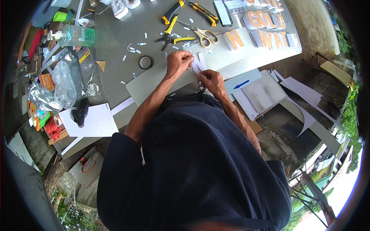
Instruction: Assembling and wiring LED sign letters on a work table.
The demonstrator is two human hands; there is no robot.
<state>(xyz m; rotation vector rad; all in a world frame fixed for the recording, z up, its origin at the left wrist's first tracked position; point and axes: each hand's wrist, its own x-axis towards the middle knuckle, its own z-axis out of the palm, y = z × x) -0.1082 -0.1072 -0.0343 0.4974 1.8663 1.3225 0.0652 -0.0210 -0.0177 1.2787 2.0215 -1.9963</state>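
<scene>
Close to the near table edge, my left hand (179, 63) is closed in a pinch, thumb against fingertips. My right hand (212, 81) is closed likewise, a little lower and to the right. Between them is a narrow white piece (200, 61), possibly a cut-out letter. What sits in either pinch is too small to make out. Both hands are over a long pale grey sheet (150, 90). Just beyond them lie scissors with beige handles (206, 37) and yellow-and-black wire strippers (168, 37). Left of my left hand is a roll of black tape (145, 62).
A box cutter (203, 14), a yellow-handled tool (172, 12) and a phone (222, 12) lie at the back. White block letters with orange faces (266, 20) stand at right. At left are a pump bottle (79, 35) and plastic bags (65, 82). Small white scraps dot the table.
</scene>
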